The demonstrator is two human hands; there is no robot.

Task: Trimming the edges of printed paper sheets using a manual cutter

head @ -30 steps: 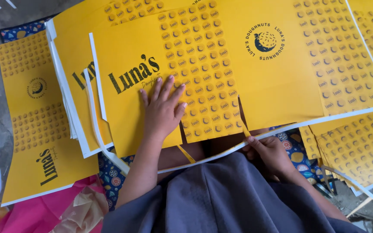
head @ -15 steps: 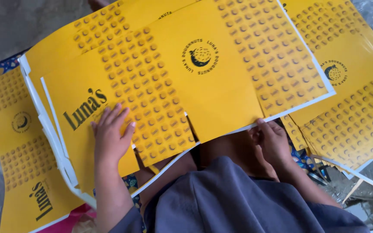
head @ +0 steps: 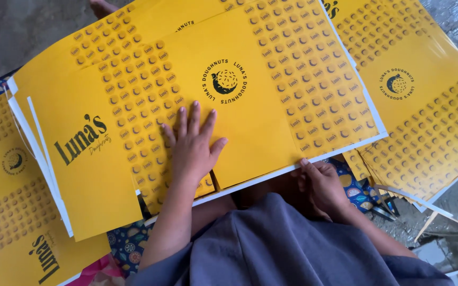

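Note:
A large yellow printed paper sheet [head: 271, 106] with dark lettering, a round emblem and bands of small round motifs lies on top of a stack across my lap. My left hand [head: 192, 145] rests flat on it, fingers spread, pressing near its lower middle. At the sheet's near white edge is my right hand [head: 322, 185], fingers curled at and under that edge. More sheets of the same kind lie beneath, their white borders [head: 38, 153] showing at the left.
Further yellow sheets are stacked at the left [head: 11, 212] and at the right [head: 425, 122]. A blue patterned cloth [head: 128, 243] lies under them. Grey floor [head: 17, 32] shows at the top left and right. My grey garment [head: 282, 249] fills the bottom.
The top sheet has shifted left and toward me. My left hand has moved right across it to its middle, still flat. My right hand stays at the near edge.

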